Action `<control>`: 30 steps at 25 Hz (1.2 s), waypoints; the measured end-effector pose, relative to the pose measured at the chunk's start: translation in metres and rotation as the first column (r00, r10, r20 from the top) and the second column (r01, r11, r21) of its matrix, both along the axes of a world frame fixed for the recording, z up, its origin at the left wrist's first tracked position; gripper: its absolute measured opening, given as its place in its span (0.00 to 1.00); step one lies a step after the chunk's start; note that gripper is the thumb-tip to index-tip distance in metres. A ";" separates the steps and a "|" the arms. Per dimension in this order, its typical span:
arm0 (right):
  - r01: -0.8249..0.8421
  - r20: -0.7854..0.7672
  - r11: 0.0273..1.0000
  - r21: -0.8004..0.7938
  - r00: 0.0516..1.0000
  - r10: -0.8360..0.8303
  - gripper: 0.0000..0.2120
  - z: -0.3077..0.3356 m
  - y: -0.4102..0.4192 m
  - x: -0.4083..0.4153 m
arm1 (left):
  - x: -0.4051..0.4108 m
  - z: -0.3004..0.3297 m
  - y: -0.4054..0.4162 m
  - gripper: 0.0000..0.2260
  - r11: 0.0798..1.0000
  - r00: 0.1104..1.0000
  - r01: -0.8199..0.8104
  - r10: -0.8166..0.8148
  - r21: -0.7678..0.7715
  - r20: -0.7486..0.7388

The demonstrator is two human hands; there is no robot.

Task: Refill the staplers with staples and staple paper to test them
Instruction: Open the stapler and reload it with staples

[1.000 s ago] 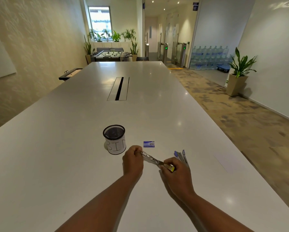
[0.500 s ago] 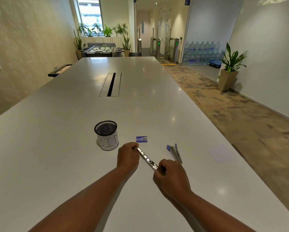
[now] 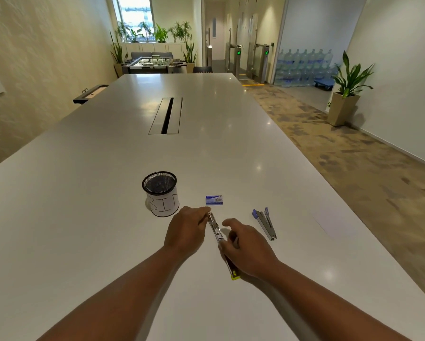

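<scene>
The refill step looks to be in hand, on the first of two staplers. A stapler (image 3: pixel 219 236) with a yellow-green end lies swung open on the tabletop, well in from the near edge, its bare metal channel pointing away from the person. The left hand (image 3: pixel 185 232) has its curled fingers at the far tip of that channel and seems to pinch or steady it; the fingertips themselves are hidden behind the knuckles. The right hand (image 3: pixel 247 249) lies over the near half of the stapler with its fingers loosely bent, the forefinger reaching forward, and whether it truly grips the body I cannot tell.

I judge that the next move calls for a strip of staples from the small blue box (image 3: pixel 214 200), which lies flat just beyond the hands, toward the far edge. One hand must let go to fetch it.

The channel is thin, shiny steel, hard and narrow. A second stapler (image 3: pixel 265 223), blue and grey, lies open in a V toward the right edge. A sheet of white paper (image 3: pixel 334 226), nearly matching the glossy white tabletop (image 3: pixel 83 217), lies beyond it. A black wire-mesh cup (image 3: pixel 160 193), round, wrapped in paper marked BIN, stands left of the box.
</scene>
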State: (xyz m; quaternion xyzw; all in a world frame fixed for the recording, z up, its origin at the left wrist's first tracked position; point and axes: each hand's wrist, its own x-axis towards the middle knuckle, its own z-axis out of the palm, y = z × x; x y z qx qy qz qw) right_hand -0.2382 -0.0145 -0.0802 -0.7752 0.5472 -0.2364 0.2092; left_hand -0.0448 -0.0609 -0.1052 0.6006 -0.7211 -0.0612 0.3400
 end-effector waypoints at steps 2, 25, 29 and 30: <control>-0.060 -0.024 0.994 0.093 0.998 0.063 0.28 0.005 -0.013 0.000 | -0.002 0.000 0.000 0.09 1.000 1.000 0.020 -0.020 -0.014 0.007; -0.237 -0.061 0.899 0.368 0.959 0.278 0.24 0.023 -0.061 0.003 | 0.003 -0.004 -0.010 0.11 0.995 0.994 0.064 -0.057 0.080 -0.093; -0.245 0.075 0.924 0.293 0.970 0.233 0.14 0.017 -0.050 0.003 | 0.000 -0.003 -0.008 0.11 0.998 0.998 0.051 -0.048 0.048 -0.046; -0.246 0.091 0.938 0.244 0.969 0.230 0.13 0.014 -0.046 0.002 | 0.000 -0.002 -0.008 0.11 0.998 0.998 0.044 -0.043 0.042 -0.037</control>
